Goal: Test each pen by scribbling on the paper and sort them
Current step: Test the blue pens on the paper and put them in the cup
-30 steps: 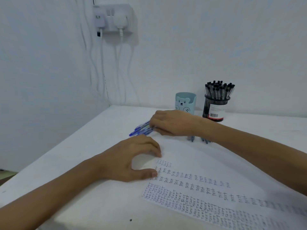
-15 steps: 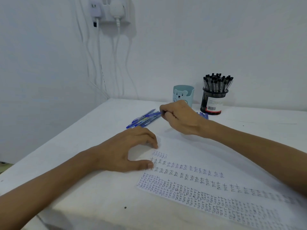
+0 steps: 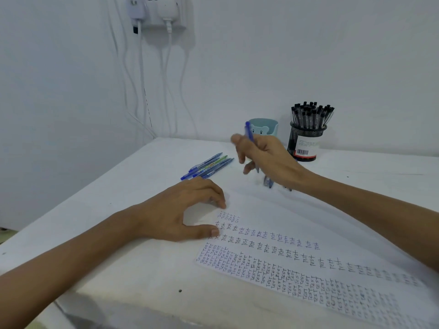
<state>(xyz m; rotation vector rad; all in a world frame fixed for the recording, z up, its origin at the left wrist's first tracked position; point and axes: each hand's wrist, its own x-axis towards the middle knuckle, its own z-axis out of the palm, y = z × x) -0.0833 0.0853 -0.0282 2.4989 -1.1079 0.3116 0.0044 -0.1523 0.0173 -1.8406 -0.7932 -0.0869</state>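
Observation:
A white sheet of paper lies on the table, its near part covered with rows of written test marks. My left hand rests on the paper's left edge, fingertips and thumb pressing it down. Above the table's middle, my right hand grips a blue pen that stands nearly upright, its top end in front of the teal cup. Several blue pens lie in a loose pile left of that hand. More pen tips show under my right wrist.
A teal bear cup stands at the back. To its right, a black mesh holder is full of black-capped pens. Wall sockets with white cables hang at the upper left. The table edge runs down the left.
My right hand has left the pile of blue pens, taken one, and raised it upright while drawing back to the right. My left hand has stayed on the paper.

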